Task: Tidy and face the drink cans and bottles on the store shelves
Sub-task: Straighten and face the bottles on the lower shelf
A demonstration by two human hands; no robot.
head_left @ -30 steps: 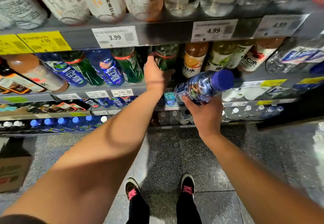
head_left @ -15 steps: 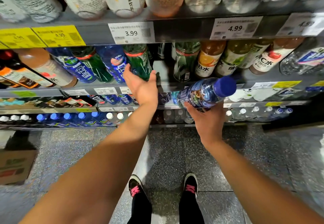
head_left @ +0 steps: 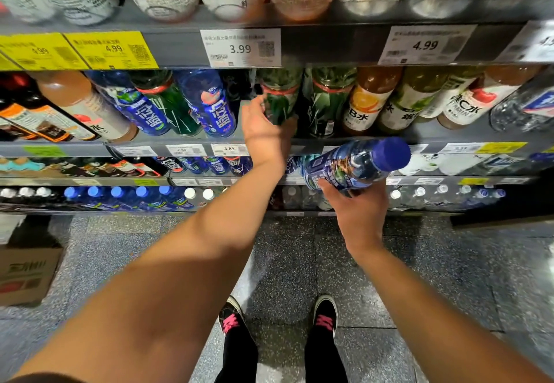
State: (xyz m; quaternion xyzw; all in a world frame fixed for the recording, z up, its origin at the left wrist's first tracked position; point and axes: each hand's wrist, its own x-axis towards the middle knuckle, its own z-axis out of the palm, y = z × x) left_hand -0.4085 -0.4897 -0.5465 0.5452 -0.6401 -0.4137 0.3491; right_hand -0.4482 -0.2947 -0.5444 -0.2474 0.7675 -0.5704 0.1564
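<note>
Green plastic fills the grip of the left hand (head_left: 263, 134), whose fingers are wrapped around the lower body of a green-labelled drink bottle with a red neck band (head_left: 280, 98) standing at the front of the grey metal middle shelf (head_left: 180, 140). The right hand (head_left: 356, 212), held lower and out in front of the shelves, is closed from beneath on a blue plastic bottle with a blue screw cap (head_left: 353, 164), which lies tilted nearly on its side with the cap pointing right and a little upward. Just right of the gripped green bottle stands a second green bottle of the same kind (head_left: 325, 101), then an orange-labelled juice bottle (head_left: 367, 98) and pale yellow-green bottles. To the left of the left hand a dark gap opens in the row, followed by a blue bottle with white lettering (head_left: 209, 101), another green one and a further blue one. A white price tag reading 3.99 (head_left: 240, 48) sits on the shelf edge above, with yellow tags further left. Lower shelves hold rows of blue-capped and white-capped bottles. On the speckled grey floor (head_left: 284, 256) are black shoes with pink marks (head_left: 230, 319), and a brown cardboard box (head_left: 27, 274) stands at far left.
</note>
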